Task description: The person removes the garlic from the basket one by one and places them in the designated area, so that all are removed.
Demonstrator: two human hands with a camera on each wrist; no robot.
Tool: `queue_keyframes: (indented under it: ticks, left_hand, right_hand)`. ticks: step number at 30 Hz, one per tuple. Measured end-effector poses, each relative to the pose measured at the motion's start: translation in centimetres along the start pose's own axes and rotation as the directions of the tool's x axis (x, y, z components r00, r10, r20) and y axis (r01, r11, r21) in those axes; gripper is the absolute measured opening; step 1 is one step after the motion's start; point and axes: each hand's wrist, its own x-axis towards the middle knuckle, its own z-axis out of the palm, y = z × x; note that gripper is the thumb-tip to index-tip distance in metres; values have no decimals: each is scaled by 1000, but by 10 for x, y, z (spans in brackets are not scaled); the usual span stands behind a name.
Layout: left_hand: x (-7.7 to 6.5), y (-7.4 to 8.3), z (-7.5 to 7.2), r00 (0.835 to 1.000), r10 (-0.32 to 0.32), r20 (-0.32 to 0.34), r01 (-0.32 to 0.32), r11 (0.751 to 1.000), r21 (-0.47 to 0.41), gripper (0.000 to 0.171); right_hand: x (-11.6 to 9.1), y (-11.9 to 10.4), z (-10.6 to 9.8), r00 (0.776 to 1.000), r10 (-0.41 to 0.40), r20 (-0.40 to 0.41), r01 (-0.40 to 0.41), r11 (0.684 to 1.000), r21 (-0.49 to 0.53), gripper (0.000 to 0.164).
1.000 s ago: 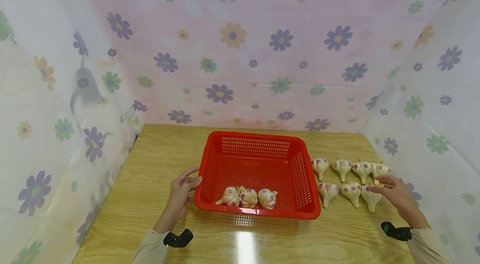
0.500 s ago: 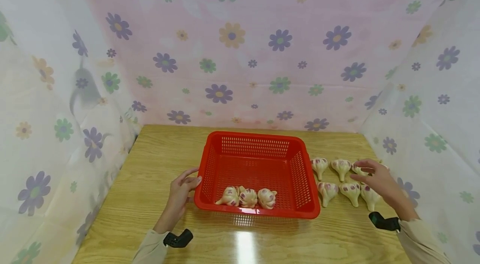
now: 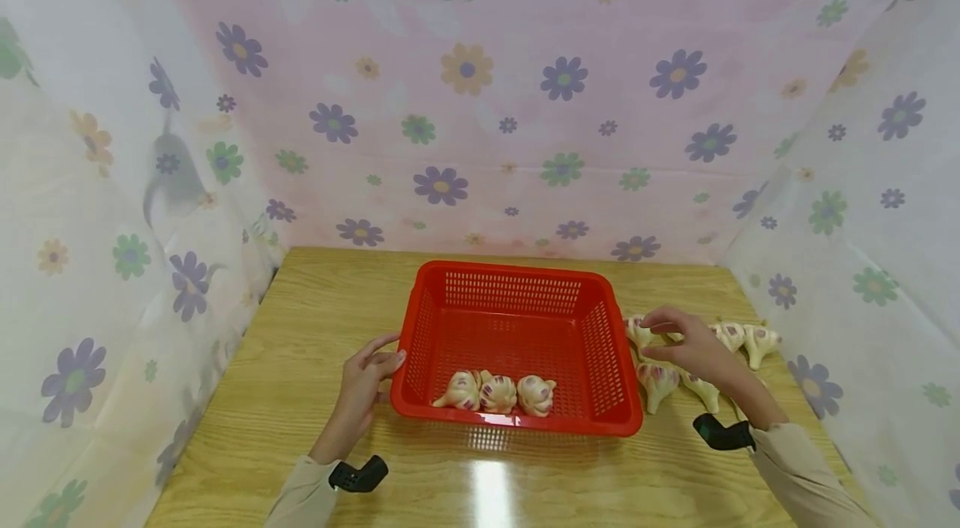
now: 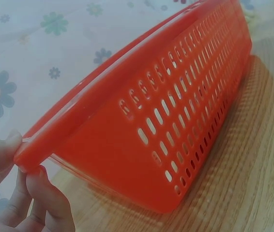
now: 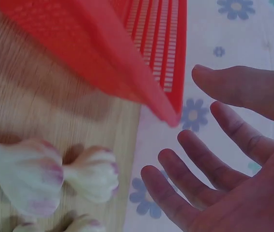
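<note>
A red plastic basket (image 3: pixel 570 426) with slotted walls stands mid-table, and three garlic bulbs (image 3: pixel 497 393) lie along its front inside. My left hand (image 3: pixel 362 382) pinches the basket's left rim; in the left wrist view its thumb is above the rim (image 4: pixel 93 99) and fingers are beneath. My right hand (image 3: pixel 693 351) hovers over the garlic right of the basket, holding nothing. Its fingers are spread and loosely bent, as the right wrist view shows. A garlic bulb (image 3: pixel 637 330) in the back row is by its fingertips; the hand and forearm partly cover others.
Two rows of garlic bulbs lie on the wooden table (image 3: pixel 337 295) right of the basket, among them one front-row bulb (image 3: pixel 657 384) and one at the far right (image 3: pixel 761 342). Flower-printed cloth (image 3: pixel 510 153) encloses the back and both sides.
My right hand has moved left over the garlic, from the far right end of the rows to near the basket. My left hand and the basket have stayed in place.
</note>
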Motion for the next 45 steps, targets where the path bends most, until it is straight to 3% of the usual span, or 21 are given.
queue_keyframes:
  ticks: [8,20,27,34,45]
  left_hand:
    - [-2,0,1,1000,-6,-3,6,1000,8,45]
    - [4,-2,-1,1000,14,-19,-13,999,30,40]
    - [2,-1,-1,1000,8,-12,-7,1000,24,41]
    - [0,2,0,1000,10,-5,-10,1000,30,42]
    - [1,1,0,1000,2,-10,-2,1000,28,40]
  right_hand:
    - [13,-17,18,995,-55,79,49,996,74,33]
    - [34,-35,52,975,-110,194,98,993,69,29]
    - [46,-41,68,935,-143,325,122,989,85,30]
    - [60,-47,82,892,-128,433,91,990,103,30]
    - [75,-52,106,813,-86,576,77,996,41,36]
